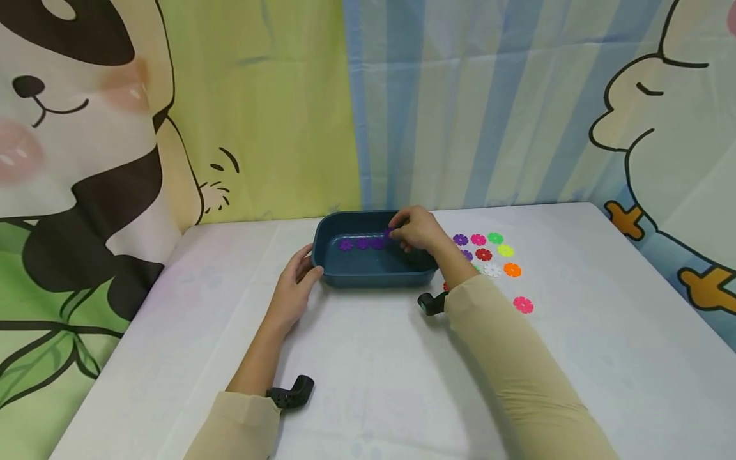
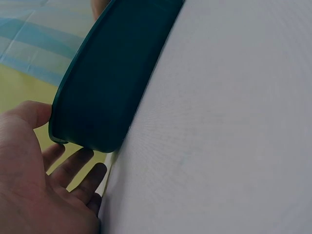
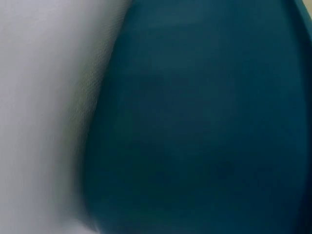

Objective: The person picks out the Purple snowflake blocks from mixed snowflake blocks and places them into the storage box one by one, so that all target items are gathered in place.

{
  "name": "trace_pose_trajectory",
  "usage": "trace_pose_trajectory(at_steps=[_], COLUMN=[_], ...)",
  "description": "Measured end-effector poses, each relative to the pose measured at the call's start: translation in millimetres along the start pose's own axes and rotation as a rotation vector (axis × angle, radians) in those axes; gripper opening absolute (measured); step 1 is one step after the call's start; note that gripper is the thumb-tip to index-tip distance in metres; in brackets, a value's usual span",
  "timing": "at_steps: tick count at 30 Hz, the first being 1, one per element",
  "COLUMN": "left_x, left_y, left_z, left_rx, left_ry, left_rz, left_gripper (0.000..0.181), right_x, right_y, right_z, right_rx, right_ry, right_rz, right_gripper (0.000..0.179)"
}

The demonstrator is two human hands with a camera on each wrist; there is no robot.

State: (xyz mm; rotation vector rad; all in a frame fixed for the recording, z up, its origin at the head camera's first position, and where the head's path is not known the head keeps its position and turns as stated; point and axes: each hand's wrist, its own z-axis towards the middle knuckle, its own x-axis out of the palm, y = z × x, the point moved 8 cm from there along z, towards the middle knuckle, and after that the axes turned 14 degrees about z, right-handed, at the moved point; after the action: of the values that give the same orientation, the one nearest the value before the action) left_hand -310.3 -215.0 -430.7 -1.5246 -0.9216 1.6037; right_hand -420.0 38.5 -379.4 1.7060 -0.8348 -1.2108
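A dark blue plastic tray (image 1: 374, 281) stands on the white-covered table. My left hand (image 1: 292, 294) holds its left end, thumb at the front corner and fingers along the side; the left wrist view shows the thumb (image 2: 36, 113) against the rim. Over the tray's right part, my right hand (image 1: 420, 230) pinches a purple flower-shaped disc (image 1: 389, 234) between thumb and finger. Inside, purple flower discs (image 1: 363, 243) lie in a row to the left of the pinched one. The tray's wall (image 3: 195, 122) fills much of the right wrist view, blurred, with no hand showing there.
Right of the tray, several flower discs in red, pink, green, yellow, orange, white and purple lie loose, such as an orange disc (image 1: 512, 269) and a pink disc (image 1: 523, 305). My right forearm partly covers them. A printed curtain (image 1: 460, 102) hangs behind the table.
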Motion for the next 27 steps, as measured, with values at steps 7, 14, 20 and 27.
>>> trace_pose_trajectory(at_steps=[7,14,20,27], left_x=[-0.5,0.7,1.0,0.8], left_y=[-0.9,0.0,-1.9,-2.9], left_z=[-0.7,-2.1,-3.3,-2.1], left_rx=[0.005,0.005,0.010,0.019], left_ry=[-0.007,0.002,0.005,0.004], left_rz=[-0.005,-0.007,-0.018,-0.017], left_gripper=[0.057,0.057,0.057,0.057], right_x=[4,6,8,8], right_y=[-6,-12,-16,-17], right_z=[6.0,7.9,7.6,7.1], right_rx=[0.055,0.089,0.113,0.129], right_ry=[-0.010,-0.028,-0.043,-0.038], right_rz=[-0.044,-0.110,-0.138,-0.136], right_gripper=[0.021,0.016,0.021,0.029])
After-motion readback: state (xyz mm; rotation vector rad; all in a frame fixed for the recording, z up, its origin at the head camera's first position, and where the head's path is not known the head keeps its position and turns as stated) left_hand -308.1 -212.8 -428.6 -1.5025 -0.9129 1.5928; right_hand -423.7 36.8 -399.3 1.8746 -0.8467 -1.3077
